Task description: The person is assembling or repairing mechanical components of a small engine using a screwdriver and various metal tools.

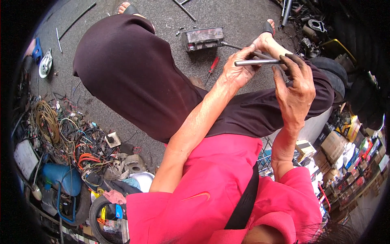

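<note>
My left hand (239, 72) is closed around a slim dark metal rod (235, 46), whose far end comes close to the battery. A thicker silver metal bar (256, 62) crosses over the left palm. Its right end meets the fingertips of my right hand (297, 91), which are bent around it; exactly how they grip is partly hidden. Beyond my hands, on the ground, sits a black battery (204, 37) with a greyish top. A screwdriver (213, 65) with a red handle lies between my knees, left of my left hand.
Tangled wires and cables (81, 138) cover the ground at left, beside a blue tank (61, 179). At right are tyres (331, 73) and stacked boxes (333, 146). Metal parts (313, 38) crowd the far right. Loose rods (185, 10) lie on the far pavement.
</note>
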A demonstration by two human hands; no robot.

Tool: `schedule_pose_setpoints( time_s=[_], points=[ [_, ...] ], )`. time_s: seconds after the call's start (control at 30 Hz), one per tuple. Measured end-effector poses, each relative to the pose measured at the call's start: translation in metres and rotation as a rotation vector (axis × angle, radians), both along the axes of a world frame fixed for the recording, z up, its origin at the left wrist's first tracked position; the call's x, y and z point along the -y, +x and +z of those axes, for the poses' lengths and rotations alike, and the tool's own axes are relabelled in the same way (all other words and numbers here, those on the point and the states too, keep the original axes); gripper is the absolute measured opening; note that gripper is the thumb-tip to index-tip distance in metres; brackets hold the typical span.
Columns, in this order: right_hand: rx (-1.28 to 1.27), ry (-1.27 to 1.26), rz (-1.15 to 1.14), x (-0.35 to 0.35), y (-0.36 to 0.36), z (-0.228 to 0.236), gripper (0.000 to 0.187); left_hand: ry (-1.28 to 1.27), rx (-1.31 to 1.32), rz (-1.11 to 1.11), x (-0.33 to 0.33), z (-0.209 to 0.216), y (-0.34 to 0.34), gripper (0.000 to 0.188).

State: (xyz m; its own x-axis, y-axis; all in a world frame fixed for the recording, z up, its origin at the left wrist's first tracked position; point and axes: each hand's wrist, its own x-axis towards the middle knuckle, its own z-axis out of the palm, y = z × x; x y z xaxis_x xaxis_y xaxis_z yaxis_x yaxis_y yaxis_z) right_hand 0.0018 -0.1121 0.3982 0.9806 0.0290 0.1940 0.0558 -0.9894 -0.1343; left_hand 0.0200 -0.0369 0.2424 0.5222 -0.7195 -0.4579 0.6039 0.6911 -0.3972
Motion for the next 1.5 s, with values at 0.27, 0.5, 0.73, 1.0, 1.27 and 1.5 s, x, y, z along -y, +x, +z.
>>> schedule_pose_setpoints(
  time_s=[0.27, 0.5, 0.73, 1.0, 1.27, 1.5],
  points=[
    [-0.099, 0.136, -0.256, -0.009, -0.001, 0.0, 0.02, 0.031, 0.003, -0.024, 0.004, -0.006, -0.002, 0.011],
    [-0.031, 0.072, -0.127, -0.004, -0.002, -0.001, 0.022, 0.076, 0.009, -0.02, 0.002, -0.003, -0.003, 0.012],
    [-0.057, -0.008, 0.022, 0.002, 0.002, -0.005, 0.038, 0.0, 0.013, -0.009, 0.003, -0.001, 0.0, 0.012],
    [-0.085, -0.175, 0.171, 0.003, 0.017, 0.003, 0.03, -0.001, 0.02, 0.031, -0.001, 0.0, 0.003, 0.01],
    [-0.153, -0.291, 0.379, 0.005, 0.021, -0.023, 0.021, 0.086, 0.032, -0.032, 0.006, 0.002, -0.001, 0.021],
    [-0.24, -0.227, 0.42, 0.006, 0.029, -0.019, 0.019, 0.084, -0.008, -0.029, 0.003, -0.005, -0.003, 0.014]
  ],
)
